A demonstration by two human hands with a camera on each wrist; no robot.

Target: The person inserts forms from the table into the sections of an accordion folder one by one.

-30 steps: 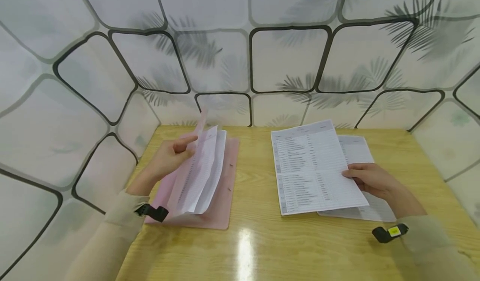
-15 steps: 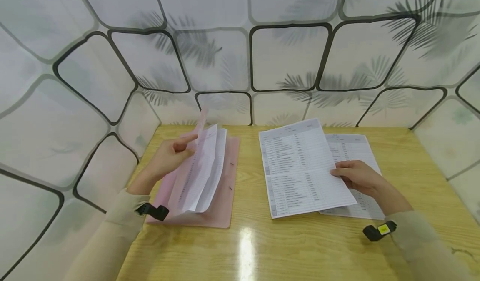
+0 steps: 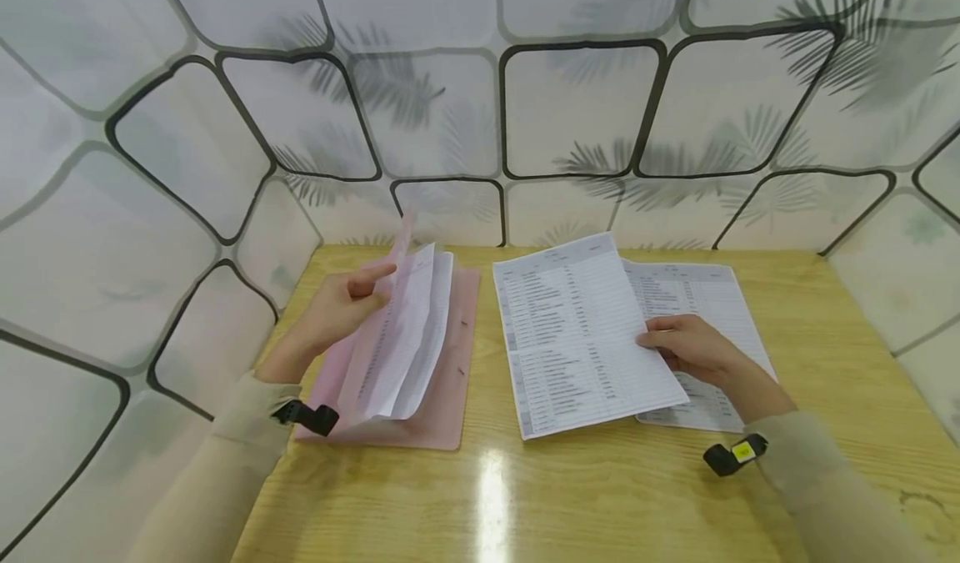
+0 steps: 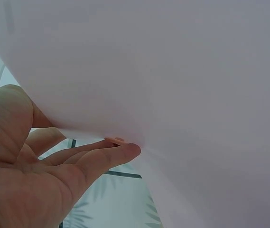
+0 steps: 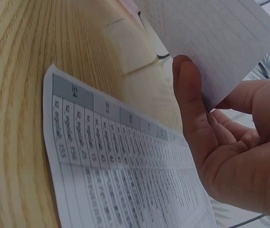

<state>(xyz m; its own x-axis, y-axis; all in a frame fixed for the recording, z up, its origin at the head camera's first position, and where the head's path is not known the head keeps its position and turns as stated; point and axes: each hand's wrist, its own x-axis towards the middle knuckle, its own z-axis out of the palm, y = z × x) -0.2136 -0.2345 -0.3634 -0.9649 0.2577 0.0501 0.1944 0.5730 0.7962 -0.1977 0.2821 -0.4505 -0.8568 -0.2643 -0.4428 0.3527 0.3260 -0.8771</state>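
Note:
A pink folder [image 3: 450, 388] lies spread on the table at left, with several white sheets [image 3: 420, 354] standing half-raised inside. My left hand [image 3: 337, 309] pinches the folder's lifted translucent cover near its upper edge. In the left wrist view, a pale sheet-like surface [image 4: 172, 71] fills most of the frame above the fingers. On the right, my right hand [image 3: 690, 350] grips a printed sheet [image 3: 570, 338] by its right edge, thumb on top. Partly under it, a second printed sheet [image 3: 705, 296] rests on the wood, its tabular print visible in the right wrist view.
Both things lie on a yellow wooden table [image 3: 480, 496]. Patterned walls [image 3: 577, 113] rise at its back and sides. Two dark metal prongs [image 3: 461, 371] show on the folder's right half. Between folder and held sheet runs a narrow strip of bare wood.
My right hand has moved left with the printed sheet, bringing it nearer the folder and uncovering more of the sheet beneath. The left hand and the lifted cover have stayed in place.

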